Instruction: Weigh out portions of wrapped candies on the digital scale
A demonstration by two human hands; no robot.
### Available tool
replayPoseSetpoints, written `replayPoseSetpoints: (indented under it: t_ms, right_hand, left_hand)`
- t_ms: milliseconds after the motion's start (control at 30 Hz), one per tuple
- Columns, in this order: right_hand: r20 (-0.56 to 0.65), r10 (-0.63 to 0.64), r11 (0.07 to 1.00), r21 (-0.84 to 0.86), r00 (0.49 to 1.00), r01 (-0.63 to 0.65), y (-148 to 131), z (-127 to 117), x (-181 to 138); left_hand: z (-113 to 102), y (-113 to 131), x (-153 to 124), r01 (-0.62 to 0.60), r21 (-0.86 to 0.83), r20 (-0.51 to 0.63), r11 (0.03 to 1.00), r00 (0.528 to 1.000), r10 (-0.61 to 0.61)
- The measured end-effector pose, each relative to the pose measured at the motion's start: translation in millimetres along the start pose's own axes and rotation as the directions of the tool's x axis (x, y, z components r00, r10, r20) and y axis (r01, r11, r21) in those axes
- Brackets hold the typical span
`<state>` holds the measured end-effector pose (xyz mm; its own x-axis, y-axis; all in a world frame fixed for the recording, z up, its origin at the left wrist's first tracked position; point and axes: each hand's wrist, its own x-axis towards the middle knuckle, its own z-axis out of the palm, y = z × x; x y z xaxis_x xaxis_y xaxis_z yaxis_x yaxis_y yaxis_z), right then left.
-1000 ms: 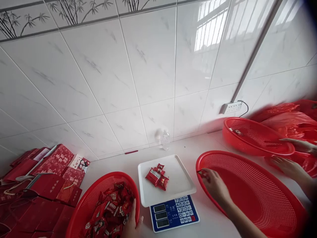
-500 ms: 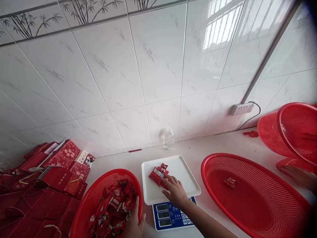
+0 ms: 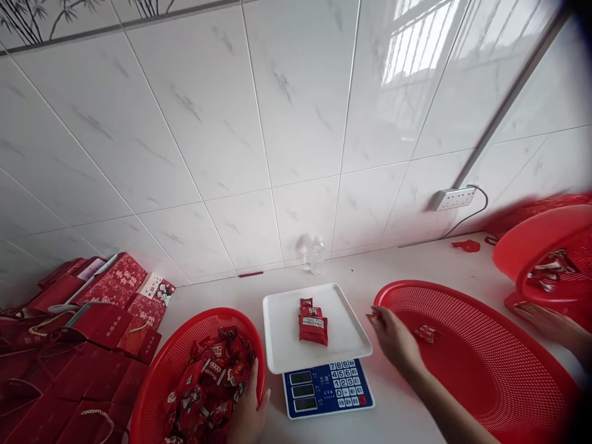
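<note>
The person's right hand (image 3: 395,339) is in the air between the scale and the right basket, its fingertips over that basket's near-left rim. The grip is narrow, closed on a red packet (image 3: 375,315) that shows only as a bit of wrapper past the fingers. The left hand (image 3: 247,404) is at the right side of the left basket (image 3: 203,316), thumb outside the rim and fingers along it; from where I stand I cannot tell whether that grip clasps the rim or merely rests there. Inside lies a heap of wrapped sweets (image 3: 208,385), mostly red.

Between the hands stands the scale (image 3: 328,388), with a blue panel and a white tray (image 3: 284,342). On the tray three packets (image 3: 313,324) lie in a short row, touching or overlapping, the largest nearest the panel. The right basket (image 3: 462,376) has one loose sweet (image 3: 426,333) on its floor, toward the left end.

Farther right, another person's hand (image 3: 548,319) is just beside a tilted basket (image 3: 522,246) with wrapped pieces in it. Red boxes (image 3: 106,280) are packed together at the desk's left, and a clear bottle (image 3: 317,256) stands near the tiled wall (image 3: 300,142).
</note>
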<state>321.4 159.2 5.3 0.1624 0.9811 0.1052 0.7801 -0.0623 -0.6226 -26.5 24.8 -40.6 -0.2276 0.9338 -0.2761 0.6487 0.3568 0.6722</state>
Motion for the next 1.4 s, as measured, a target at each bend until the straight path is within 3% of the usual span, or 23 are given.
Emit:
replayPoseSetpoints:
  t_ms: [100,200,267,333,433,533,633,933,1133,1267,1400]
  right_hand:
    - [-0.129,0.110,0.976,-0.174,0.986,-0.131,35,-23,7]
    - [-0.165,0.105,0.955,-0.260,0.981,-0.146,33,-14,6]
    - [-0.049,-0.001,0.966,-0.257,0.999,-0.011,10,9,1]
    - [0.146,-0.109,0.958,-0.247,0.983,0.143,-22,37,-5]
    - [0.439,-0.273,0.905,-0.185,0.856,0.383,-68,73,-6]
    - [0.562,-0.323,0.864,-0.154,0.761,0.480,-93,96,4]
    - [0.586,-0.341,0.845,-0.152,0.735,0.513,-98,108,16]
    - [0.461,-0.468,0.809,-0.119,0.754,0.575,-103,108,12]
    - [0.380,-0.467,0.847,-0.067,0.798,0.528,-102,97,13]
    - [0.236,-0.409,0.903,-0.032,0.881,0.427,-92,75,9]
    - [0.065,-0.319,0.947,-0.012,0.945,0.320,-64,31,7]
  left_hand:
    - [-1,2,0,0.018,-0.023,0.000,1.000,1.000,-0.018]
    - [-2,3,1,0.029,-0.027,-0.009,0.999,1.000,-0.029]
    - [-2,2,2,0.034,-0.014,-0.004,0.999,0.999,-0.034]
    - [-1,1,3,0.027,-0.002,0.009,1.000,1.000,-0.027]
    - [0,-2,4,0.016,-0.004,0.003,1.000,1.000,-0.016]
    - [1,-8,6,-0.028,0.007,-0.009,1.000,1.000,0.028]
    - [4,-16,9,-0.069,0.022,-0.013,0.997,0.998,0.069]
    - [16,-39,20,-0.153,0.066,-0.043,0.986,0.987,0.156]
    - [11,-34,20,-0.127,0.083,-0.037,0.988,0.991,0.131]
    - [3,-22,16,-0.087,0.031,-0.011,0.996,0.996,0.087]
    - [-4,-15,13,-0.030,-0.062,-0.052,0.998,0.998,0.027]
